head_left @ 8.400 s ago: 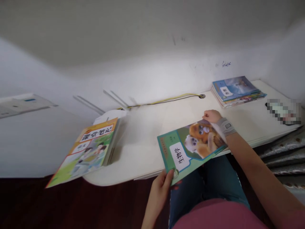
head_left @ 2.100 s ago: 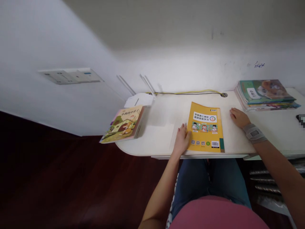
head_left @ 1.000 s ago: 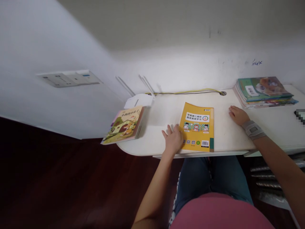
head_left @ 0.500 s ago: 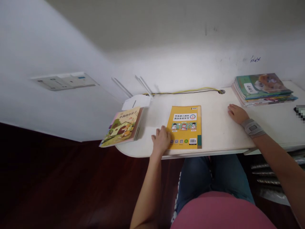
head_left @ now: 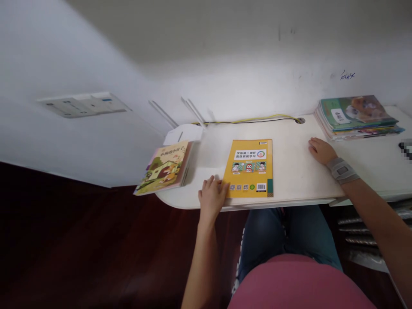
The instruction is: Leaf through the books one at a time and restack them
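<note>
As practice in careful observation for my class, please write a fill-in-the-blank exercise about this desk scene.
The yellow paperback workbook lies with its ___ cover facing up.
The grey wrist brace is on the person's ___ arm.
A thin yellow-and-black cable runs into a round ___ in the white desk.

back; right; hole
</note>
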`<state>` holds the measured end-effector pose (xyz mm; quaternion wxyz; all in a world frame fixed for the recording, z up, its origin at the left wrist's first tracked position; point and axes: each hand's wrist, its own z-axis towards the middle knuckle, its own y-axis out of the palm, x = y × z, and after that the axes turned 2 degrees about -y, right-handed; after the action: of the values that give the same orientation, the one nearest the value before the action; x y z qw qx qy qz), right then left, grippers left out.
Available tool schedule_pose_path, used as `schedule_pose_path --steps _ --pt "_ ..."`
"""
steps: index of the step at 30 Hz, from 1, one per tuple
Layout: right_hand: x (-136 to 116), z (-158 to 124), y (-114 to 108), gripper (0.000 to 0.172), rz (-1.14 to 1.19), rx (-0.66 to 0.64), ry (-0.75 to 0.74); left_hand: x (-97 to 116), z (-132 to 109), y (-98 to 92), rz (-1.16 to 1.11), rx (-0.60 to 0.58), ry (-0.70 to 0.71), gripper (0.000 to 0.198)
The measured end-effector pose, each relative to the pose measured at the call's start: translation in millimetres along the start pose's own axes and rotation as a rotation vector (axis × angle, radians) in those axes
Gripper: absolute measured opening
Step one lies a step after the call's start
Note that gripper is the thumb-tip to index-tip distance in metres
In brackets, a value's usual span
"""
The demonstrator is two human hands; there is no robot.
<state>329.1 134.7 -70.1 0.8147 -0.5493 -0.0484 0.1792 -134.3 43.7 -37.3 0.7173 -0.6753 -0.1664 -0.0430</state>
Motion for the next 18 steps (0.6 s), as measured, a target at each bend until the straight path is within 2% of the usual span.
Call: schedule_pose_path --steps 6,13,18 --pt "2 0 1 0.039 0.023 0.006 0.000 13 -31 18.1 -0.063 0.113 0.005 0.043" --pt "2 0 -1 0.040 0.011 0.007 0.004 23 -25 17.5 -0.138 0.153 -0.008 0.039" --pt "0 1 -2 0.039 0.002 0.002 0.001 23 -26 18.4 -0.095 0.201 -0.043 0.040"
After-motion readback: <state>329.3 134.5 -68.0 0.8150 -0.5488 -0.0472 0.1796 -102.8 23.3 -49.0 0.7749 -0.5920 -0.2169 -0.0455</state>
